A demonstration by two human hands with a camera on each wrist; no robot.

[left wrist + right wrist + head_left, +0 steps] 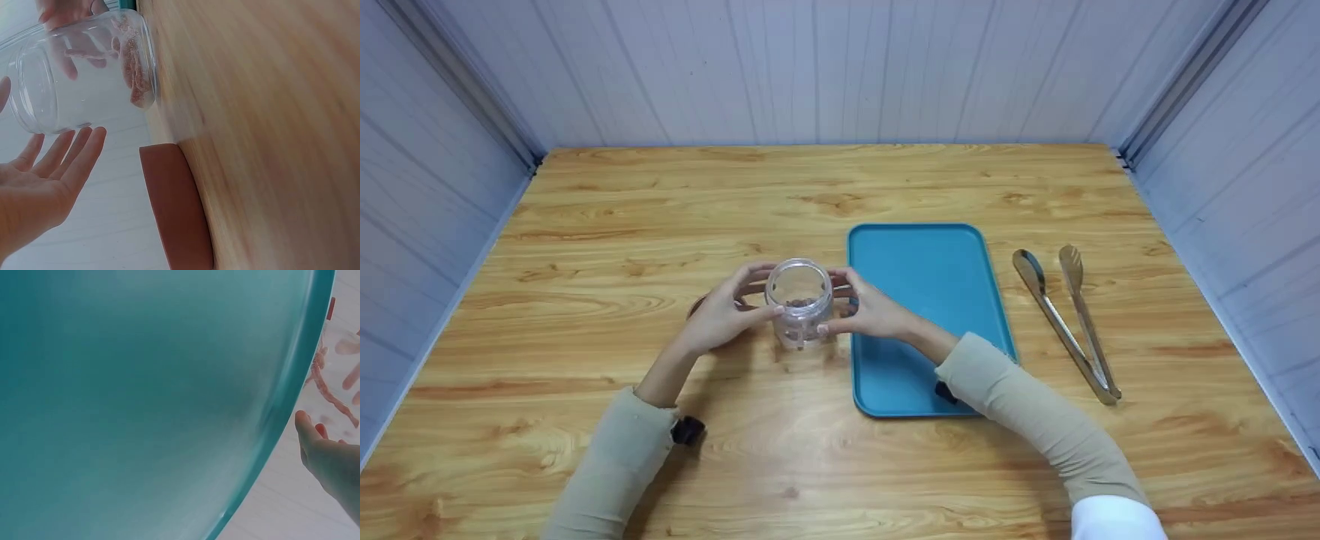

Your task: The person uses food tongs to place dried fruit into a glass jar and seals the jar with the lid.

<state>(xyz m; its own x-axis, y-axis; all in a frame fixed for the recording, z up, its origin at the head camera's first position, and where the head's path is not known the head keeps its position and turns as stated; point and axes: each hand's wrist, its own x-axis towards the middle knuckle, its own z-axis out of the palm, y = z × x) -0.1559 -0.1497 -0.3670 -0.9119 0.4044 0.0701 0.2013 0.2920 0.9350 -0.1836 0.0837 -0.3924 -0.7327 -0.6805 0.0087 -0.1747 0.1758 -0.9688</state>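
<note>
A clear jar [800, 319] stands upright on the table with its mouth uncovered. Reddish-brown strips [133, 64] lie at its bottom; their kind is unclear. My left hand [724, 311] holds the jar from the left, thumb in front and fingers round the far side. From the right, my right hand [874, 307] holds it the same way, the wrist passing over the blue tray [919, 255]. A reddish-brown round object [177, 208], perhaps a lid, lies on the table beneath my left hand, which mostly hides it in the head view.
Metal serving tongs [1069, 322] lie spread apart to the right of the tray. White panel walls [810, 75] bound the wooden table [660, 187] at the back and on both sides. The tray's raised edge [281, 405] is close to my right wrist.
</note>
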